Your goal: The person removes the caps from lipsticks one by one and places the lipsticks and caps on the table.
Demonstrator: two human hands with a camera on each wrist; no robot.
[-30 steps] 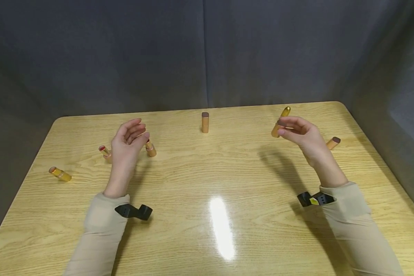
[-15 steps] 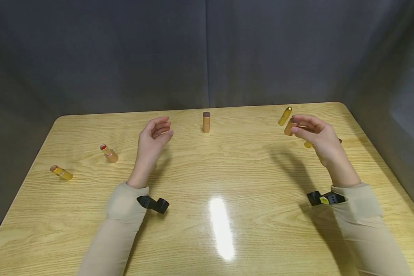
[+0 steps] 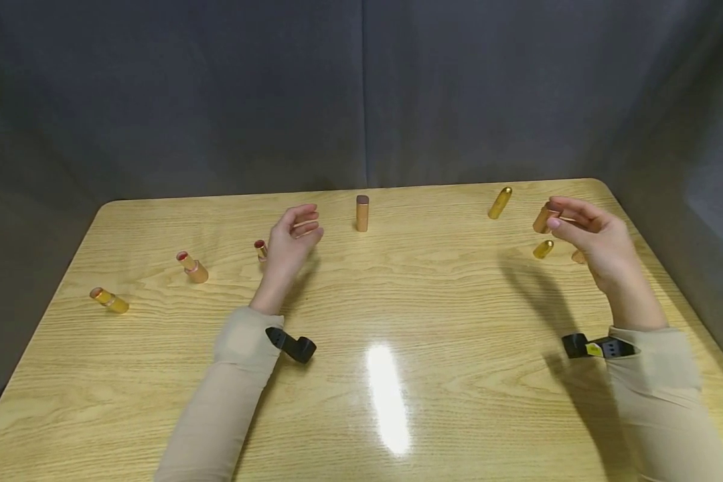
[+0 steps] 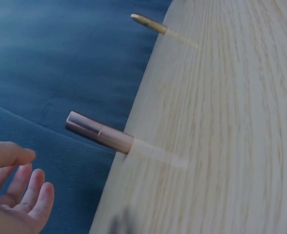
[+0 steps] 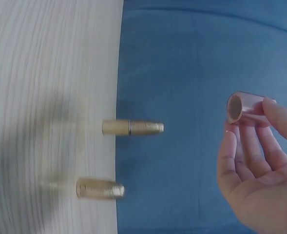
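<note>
My right hand (image 3: 602,244) pinches a rose-gold lipstick cap (image 3: 544,218) between thumb and fingertips; its hollow end shows in the right wrist view. Beneath that hand a short gold cap (image 3: 543,250) stands on the table, with a rose-gold piece (image 3: 578,256) partly covered by the hand. Behind them stands a closed gold lipstick (image 3: 500,203). My left hand (image 3: 292,244) holds nothing, its fingers loosely bent above the table. Nearest to it are a closed rose-gold lipstick (image 3: 362,214) to its right and an uncapped lipstick (image 3: 260,250) partly hidden behind it.
Toward the left of the wooden table (image 3: 446,402) stand an uncapped rose-gold lipstick (image 3: 193,269) and an uncapped gold one (image 3: 110,300). A dark curtain (image 3: 217,100) hangs behind the far edge. Black wrist cameras sit on both sleeves.
Both hands have moved to the right, the right one carrying the lipstick cap. The short gold cap has come into view below the right hand. The lipsticks on the table stay put.
</note>
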